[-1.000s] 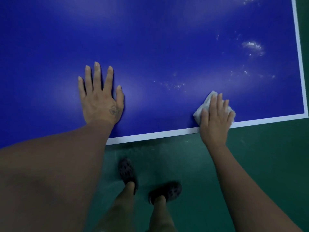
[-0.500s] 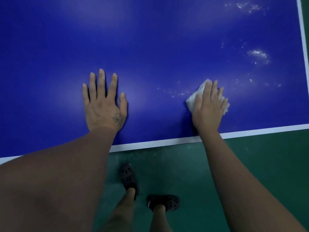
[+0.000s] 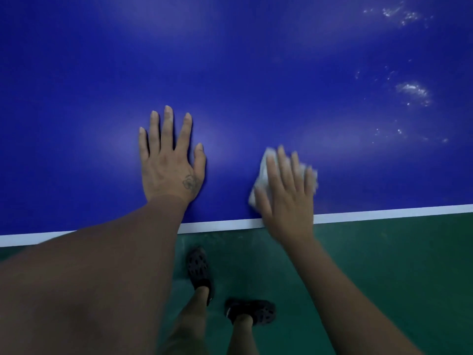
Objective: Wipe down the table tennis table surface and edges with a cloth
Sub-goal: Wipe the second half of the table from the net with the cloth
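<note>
Left hand: one, fingers spread flat on table
Right hand: one, straight fingers pressing cloth
Cloth: one
Shoes: two

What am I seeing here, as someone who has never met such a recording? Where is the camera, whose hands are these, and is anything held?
There is no machine here. A person wears one camera on the head, and it looks down at their own two bare hands. The left hand lies flat, fingers spread, on the blue table tennis table. The right hand, blurred, presses a white cloth onto the table near its white edge line. Pale smears show on the surface farther right. Below the edge are the green floor and the person's dark shoes.
</note>
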The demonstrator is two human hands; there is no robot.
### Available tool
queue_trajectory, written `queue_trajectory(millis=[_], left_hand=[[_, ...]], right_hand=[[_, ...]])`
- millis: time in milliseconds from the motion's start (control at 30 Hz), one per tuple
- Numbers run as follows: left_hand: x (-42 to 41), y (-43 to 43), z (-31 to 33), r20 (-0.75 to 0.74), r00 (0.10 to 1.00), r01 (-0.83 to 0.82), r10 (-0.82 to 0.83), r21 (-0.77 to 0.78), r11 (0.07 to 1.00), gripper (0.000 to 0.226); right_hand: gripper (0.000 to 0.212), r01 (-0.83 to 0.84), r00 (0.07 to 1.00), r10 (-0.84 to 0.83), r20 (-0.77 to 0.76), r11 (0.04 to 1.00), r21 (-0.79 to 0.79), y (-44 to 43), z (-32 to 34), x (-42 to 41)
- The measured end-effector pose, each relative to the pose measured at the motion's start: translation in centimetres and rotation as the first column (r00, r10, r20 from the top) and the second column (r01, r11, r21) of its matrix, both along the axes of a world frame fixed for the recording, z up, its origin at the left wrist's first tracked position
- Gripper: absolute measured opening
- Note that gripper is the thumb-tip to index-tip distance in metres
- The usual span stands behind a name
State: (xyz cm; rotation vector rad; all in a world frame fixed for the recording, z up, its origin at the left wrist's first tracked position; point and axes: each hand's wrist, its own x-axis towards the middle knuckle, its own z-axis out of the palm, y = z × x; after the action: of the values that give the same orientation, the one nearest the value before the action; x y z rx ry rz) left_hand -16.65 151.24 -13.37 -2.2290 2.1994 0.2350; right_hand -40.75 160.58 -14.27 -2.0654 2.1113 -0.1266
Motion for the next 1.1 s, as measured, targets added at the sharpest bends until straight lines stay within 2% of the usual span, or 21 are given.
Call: queue_trajectory(millis=[100, 167, 300, 367, 433, 500, 567, 700, 800, 900, 1000, 1100], left_hand=[[0.0, 0.0, 0.0, -0.002, 1.000, 0.006, -0.006, 0.008, 1.000, 0.068], [0.0, 0.1, 0.0, -0.010, 1.000, 0.006, -0.006, 0.006, 1.000, 0.067], [0.0, 0.1, 0.0, -0.009, 1.000, 0.002, -0.002, -0.006, 1.000, 0.067], [0.0, 0.1, -0.2, -0.006, 1.000, 0.001, -0.001, -0.012, 1.000, 0.067], [0.0, 0.1, -0.2, -0.010, 1.000, 0.002, -0.002, -0.017, 1.000, 0.067], [0.0, 0.1, -0.3, -0.016, 1.000, 0.001, -0.001, -0.024, 1.000, 0.067], [0.1, 0.1, -0.3, -0.011, 1.000, -0.001, 0.001, -0.026, 1.000, 0.068], [0.0, 0.1, -0.3, -0.007, 1.000, 0.005, -0.005, -0.016, 1.000, 0.067], [0.1, 0.1, -0.3, -0.003, 1.000, 0.003, -0.003, -0.009, 1.000, 0.067], [0.1, 0.1, -0.3, -0.007, 1.000, -0.001, 0.001, 0.000, 1.000, 0.067], [0.1, 0.1, -0.2, -0.014, 1.000, 0.000, 0.000, 0.005, 1.000, 0.067], [0.1, 0.0, -0.2, -0.019, 1.000, -0.003, 0.003, 0.011, 1.000, 0.068]], right_hand=[[0.066, -0.033, 0.999, 0.032, 0.016, 0.996, 0.077, 8.2, 0.2, -0.9], [0.063, -0.028, 1.000, 0.027, 0.003, 0.995, 0.100, 8.6, 0.3, -1.8], [0.063, 0.185, 0.982, -0.180, -0.062, 0.980, 0.075, 1.1, 0.4, -3.0], [0.064, 0.301, 0.953, -0.299, -0.046, 0.951, 0.068, -3.1, 0.4, -3.0], [0.063, 0.335, 0.942, -0.335, -0.007, 0.942, 0.030, -4.7, 0.6, -1.7], [0.057, 0.274, 0.961, -0.272, 0.042, 0.961, -0.048, -3.2, 0.4, 0.0], [0.052, 0.145, 0.988, -0.139, 0.061, 0.984, -0.105, 0.5, 0.0, 1.2], [0.061, -0.011, 0.996, 0.013, 0.083, 1.000, -0.021, 4.8, 0.1, 0.8], [0.063, 0.017, 1.000, -0.017, 0.026, 1.000, 0.015, 0.8, 0.5, -0.9], [0.064, 0.244, 0.970, -0.244, 0.004, 0.969, 0.023, -7.5, 0.6, -1.8], [0.066, 0.374, 0.927, -0.374, -0.003, 0.927, 0.001, -15.8, 0.4, -0.9], [0.067, 0.338, 0.941, -0.338, -0.018, 0.941, -0.006, -18.8, 0.4, 2.3]])
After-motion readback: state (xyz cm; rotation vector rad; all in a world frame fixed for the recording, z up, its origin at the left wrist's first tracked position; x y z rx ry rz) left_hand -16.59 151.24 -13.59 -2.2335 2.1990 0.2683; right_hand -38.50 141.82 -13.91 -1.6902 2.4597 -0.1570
